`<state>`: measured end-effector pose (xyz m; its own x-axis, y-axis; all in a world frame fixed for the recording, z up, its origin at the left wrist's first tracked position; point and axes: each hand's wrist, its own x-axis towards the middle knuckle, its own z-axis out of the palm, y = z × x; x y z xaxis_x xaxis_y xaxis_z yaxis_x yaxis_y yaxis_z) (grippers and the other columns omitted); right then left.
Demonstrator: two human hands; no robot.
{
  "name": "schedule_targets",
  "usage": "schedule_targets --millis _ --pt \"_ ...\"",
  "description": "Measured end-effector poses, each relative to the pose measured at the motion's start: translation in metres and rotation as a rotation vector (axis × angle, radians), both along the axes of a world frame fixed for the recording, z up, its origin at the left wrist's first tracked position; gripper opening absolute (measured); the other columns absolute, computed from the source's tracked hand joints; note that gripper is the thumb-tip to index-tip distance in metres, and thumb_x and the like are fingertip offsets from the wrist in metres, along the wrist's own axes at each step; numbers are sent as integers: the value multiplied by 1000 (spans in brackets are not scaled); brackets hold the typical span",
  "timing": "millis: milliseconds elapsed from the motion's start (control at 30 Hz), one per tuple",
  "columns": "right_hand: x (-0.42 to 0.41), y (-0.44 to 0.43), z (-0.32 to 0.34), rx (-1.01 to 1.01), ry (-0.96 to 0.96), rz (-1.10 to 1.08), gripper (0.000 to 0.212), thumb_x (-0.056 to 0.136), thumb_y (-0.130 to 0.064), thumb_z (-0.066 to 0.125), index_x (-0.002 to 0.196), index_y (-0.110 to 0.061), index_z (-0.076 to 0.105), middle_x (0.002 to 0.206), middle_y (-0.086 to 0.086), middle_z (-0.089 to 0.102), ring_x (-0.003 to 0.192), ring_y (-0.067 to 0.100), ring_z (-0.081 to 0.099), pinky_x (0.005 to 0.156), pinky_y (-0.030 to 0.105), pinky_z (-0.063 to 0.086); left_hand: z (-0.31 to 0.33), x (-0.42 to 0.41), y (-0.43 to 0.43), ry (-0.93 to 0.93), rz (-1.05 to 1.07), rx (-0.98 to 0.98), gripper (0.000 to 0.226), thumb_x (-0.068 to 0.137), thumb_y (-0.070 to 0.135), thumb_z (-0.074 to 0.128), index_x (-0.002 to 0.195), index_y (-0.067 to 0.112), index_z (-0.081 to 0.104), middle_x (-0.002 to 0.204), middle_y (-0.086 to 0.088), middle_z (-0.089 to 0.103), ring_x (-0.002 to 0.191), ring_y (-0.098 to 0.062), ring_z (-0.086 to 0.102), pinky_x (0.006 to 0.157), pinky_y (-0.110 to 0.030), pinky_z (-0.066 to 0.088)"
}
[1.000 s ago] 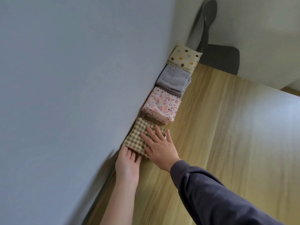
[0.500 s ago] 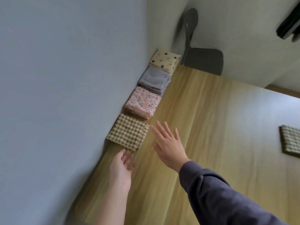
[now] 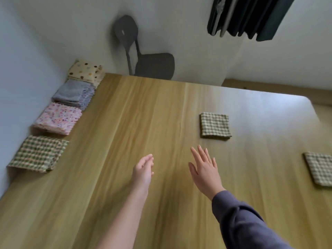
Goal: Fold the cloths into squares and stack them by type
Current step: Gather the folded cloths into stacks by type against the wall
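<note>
Cloths, folded square, six lots on a wooden table. Four lie in a row along the left edge against the wall, running from eight o'clock to eleven o'clock: green check stack nearest, pink floral stack just beyond it, grey stack next and touching the last, polka-dot stack, in the far corner. Two further pieces lie well apart from the row: a single check square at about two o'clock of the table's middle, and a second check square at three o'clock, partly cut off by the picture's edge. Left hand, bare forearm, is at six o'clock, seen edge-on, fingers close together and loosely curved, holding nothing. Right hand, in a dark sleeve, lies just beside it toward five o'clock, back up, fingers straight and spread, holding nothing; whether either hand touches the tabletop cannot be told. Beyond the table at twelve o'clock: a grey chair. At one o'clock: a dark curtain.
</note>
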<state>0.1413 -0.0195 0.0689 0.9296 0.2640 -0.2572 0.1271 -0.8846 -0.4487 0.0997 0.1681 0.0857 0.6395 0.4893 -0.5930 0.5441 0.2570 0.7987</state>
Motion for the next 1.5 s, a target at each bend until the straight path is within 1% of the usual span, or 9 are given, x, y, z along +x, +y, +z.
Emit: schedule_targets --millis 267,467,733,833,933,1100,1333,1400,1500 --pt "42 -200 -8 -169 61 -360 57 99 -31 37 151 -26 15 161 2 5 148 22 0 117 46 9 -25 89 -155 16 -665 615 44 90 12 51 134 9 50 144 -7 41 130 -23 41 103 -24 29" --pt "62 -292 -14 -282 112 -567 59 98 -32 39 152 -23 15 160 7 5 147 28 2 116 49 11 -25 140 -196 41 -944 1002 57 91 16 44 147 18 30 158 -6 13 145 -22 11 114 -39 21" --pt "69 -333 -20 -314 184 -628 61 98 -36 36 152 -18 13 158 16 12 143 34 15 113 48 21 -33 157 -206 246 -1303 1069 67 96 24 38 152 19 3 160 2 -4 147 -16 -4 118 -49 5" --pt "73 -335 -19 -336 119 -583 52 98 -37 36 145 -16 30 144 17 40 127 35 42 102 44 38 -34 153 -206 193 -1265 1152 55 95 25 39 148 16 24 156 -1 21 143 -17 19 114 -45 19" --pt "80 -331 -9 -288 42 -541 34 97 -32 38 124 -14 49 119 15 60 105 34 58 82 38 46 -25 153 -208 83 -1135 1226 29 95 27 38 118 18 54 122 -2 60 111 -19 54 94 -36 34" --pt "73 -326 -12 -291 28 -332 41 93 -26 47 134 -22 45 132 4 50 118 24 48 94 37 42 -34 135 -204 89 -996 1247 27 94 27 46 119 19 53 123 -2 50 113 -20 48 92 -33 36" --pt "60 -328 -10 -460 124 -120 77 86 -45 59 149 -27 17 145 2 36 131 22 37 106 37 33 -42 105 -201 179 -831 1251 46 86 33 65 125 21 44 126 -4 44 112 -21 47 88 -33 42" --pt "60 -330 -9 -539 123 -132 71 85 -53 58 143 -23 29 137 1 45 126 20 42 101 36 34 -40 102 -201 318 -685 1106 56 81 38 70 124 16 40 124 -8 51 113 -25 52 88 -38 43" --pt "58 -330 -8 -563 163 -107 50 85 -55 57 124 -24 50 125 -2 53 119 18 47 98 35 35 -38 102 -199 443 -595 883 38 79 40 71 103 17 51 110 -5 63 101 -26 59 84 -35 43"
